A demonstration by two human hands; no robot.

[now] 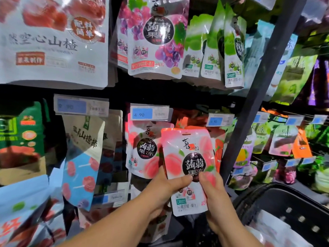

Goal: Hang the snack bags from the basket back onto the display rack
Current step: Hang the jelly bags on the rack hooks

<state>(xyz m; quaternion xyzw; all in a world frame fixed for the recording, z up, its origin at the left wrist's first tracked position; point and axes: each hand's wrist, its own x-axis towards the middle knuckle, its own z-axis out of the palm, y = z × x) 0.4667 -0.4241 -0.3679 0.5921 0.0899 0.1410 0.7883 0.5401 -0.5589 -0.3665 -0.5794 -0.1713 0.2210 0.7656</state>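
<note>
A: Holding what, up front?

B: Holding a glossy pink-and-white peach jelly pouch (pixel 188 157), upright, printed face toward the camera, in front of the lower row of the dark metal display rack (pixel 263 90).

A: Gripped how?

B: Gripped from both sides along the lower half. Pinched by the left hand (pixel 165 186) at the left edge, thumb laid across the front. Pinched by the right hand (pixel 213 189) at the right edge, thumb likewise on the front, almost meeting the other thumb.

A: Hooked on?

B: Seemingly not, though hard to judge at the top edge. Raised just right of a matching hanging peach pouch (pixel 142 148) and overlapping it, below a blue price tag marked 4.90 (pixel 141 114).

A: Around it?

B: Above, hanging purple grape jelly pouches (pixel 156 38) and, further right, green-and-white pouches (pixel 213 50). Off to the left, a beige-and-blue bag printed with red lollipops (pixel 80 157).

A: And the basket?

B: Low at the right, beside the right forearm: a black plastic basket with a perforated wall (pixel 293 216). Inside, pale bags (pixel 267 232), too blurred to read.
</note>
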